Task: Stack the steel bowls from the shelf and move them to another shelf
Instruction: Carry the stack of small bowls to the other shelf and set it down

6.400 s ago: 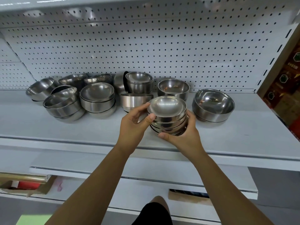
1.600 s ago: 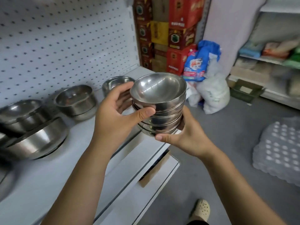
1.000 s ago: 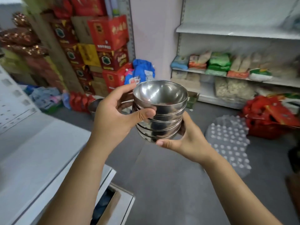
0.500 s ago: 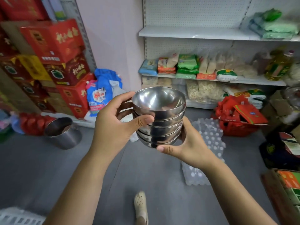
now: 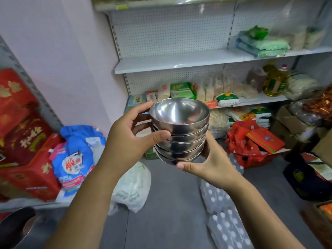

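A stack of several nested steel bowls (image 5: 179, 130) hangs in mid-air at the centre of the view, mouths up. My left hand (image 5: 131, 141) grips its left side, thumb across the front and fingers behind the top bowl. My right hand (image 5: 210, 164) cups the stack from below and the right, thumb under the lowest bowl. Straight ahead stands a white pegboard shelf unit; its middle shelf (image 5: 170, 63) has a bare left part.
Green packets (image 5: 264, 45) lie on the right of that shelf, food packets (image 5: 181, 90) and an oil bottle (image 5: 274, 81) on the shelf below. Red cartons (image 5: 19, 126), blue and white sacks (image 5: 77, 159), red bags (image 5: 251, 142) and bottle packs (image 5: 222, 212) crowd the grey floor.
The view has swung right from the bowl shelf to face the other shelf unit, which is now nearer. Both hands keep the same hold on the stack.
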Demonstrator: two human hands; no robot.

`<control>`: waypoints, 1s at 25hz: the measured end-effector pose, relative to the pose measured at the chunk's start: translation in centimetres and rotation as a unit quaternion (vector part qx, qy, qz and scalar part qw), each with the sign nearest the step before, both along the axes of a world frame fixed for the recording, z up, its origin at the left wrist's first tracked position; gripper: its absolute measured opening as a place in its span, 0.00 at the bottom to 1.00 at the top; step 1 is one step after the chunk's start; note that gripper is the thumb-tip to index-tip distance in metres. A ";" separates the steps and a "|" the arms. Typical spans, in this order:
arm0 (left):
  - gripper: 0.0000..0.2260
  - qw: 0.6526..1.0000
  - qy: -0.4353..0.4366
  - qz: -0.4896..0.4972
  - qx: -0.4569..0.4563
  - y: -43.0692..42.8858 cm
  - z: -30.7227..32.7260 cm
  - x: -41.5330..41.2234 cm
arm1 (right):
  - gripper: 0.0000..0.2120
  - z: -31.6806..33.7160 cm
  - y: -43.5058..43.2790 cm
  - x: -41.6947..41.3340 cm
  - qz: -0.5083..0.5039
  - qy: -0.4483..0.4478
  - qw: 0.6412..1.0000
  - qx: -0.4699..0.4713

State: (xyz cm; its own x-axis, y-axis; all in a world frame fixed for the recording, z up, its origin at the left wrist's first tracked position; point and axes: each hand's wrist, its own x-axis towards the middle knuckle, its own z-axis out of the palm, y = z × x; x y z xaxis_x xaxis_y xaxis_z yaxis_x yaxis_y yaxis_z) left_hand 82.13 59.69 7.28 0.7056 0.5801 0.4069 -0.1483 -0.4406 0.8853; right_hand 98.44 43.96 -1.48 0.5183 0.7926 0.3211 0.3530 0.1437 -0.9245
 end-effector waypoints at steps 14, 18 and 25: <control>0.36 0.999 0.006 0.037 0.003 24.0 -1.5 24.0 | 0.47 -0.6 24.8 25.0 0.042 -0.004 0.999 0.000; 0.29 0.998 -0.009 0.057 0.006 29.5 -0.5 30.1 | 0.49 0.5 31.9 32.2 0.054 -0.018 0.998 0.001; 0.33 0.996 -0.003 0.086 -0.025 39.2 -1.9 37.1 | 0.45 -0.9 42.3 39.7 0.075 -0.005 0.997 -0.024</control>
State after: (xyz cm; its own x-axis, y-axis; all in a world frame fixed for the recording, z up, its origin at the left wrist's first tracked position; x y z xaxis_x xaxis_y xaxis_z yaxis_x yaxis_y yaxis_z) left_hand 119.19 98.93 5.35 0.5912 0.7125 0.3780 -0.0792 -0.4151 0.9063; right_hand 138.18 86.27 -2.42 0.3903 0.8752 0.2859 0.3398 0.1517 -0.9282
